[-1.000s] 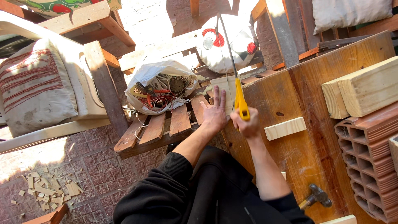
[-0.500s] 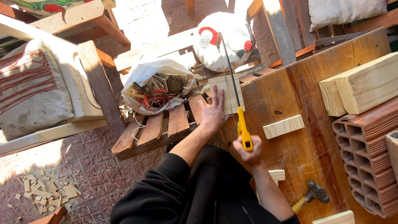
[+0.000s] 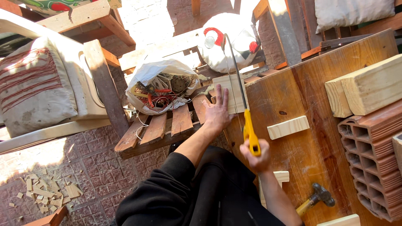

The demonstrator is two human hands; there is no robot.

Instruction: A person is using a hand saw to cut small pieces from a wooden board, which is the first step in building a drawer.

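Brick paving lies below my wooden bench point(image 3: 318, 125), with offcuts on the ground. My right hand point(image 3: 256, 157) is clamped on the saw point(image 3: 242, 104), whose blade runs away from me across the board point(image 3: 228, 92). My left hand point(image 3: 217, 113) lies flat on that board, fingers slightly spread.

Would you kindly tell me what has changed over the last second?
The right hand has drawn the yellow-handled saw back toward the person, the handle ending lower in view. The left hand stays pressed flat on the pale board beside the blade. The small wood block and hammer lie unmoved.
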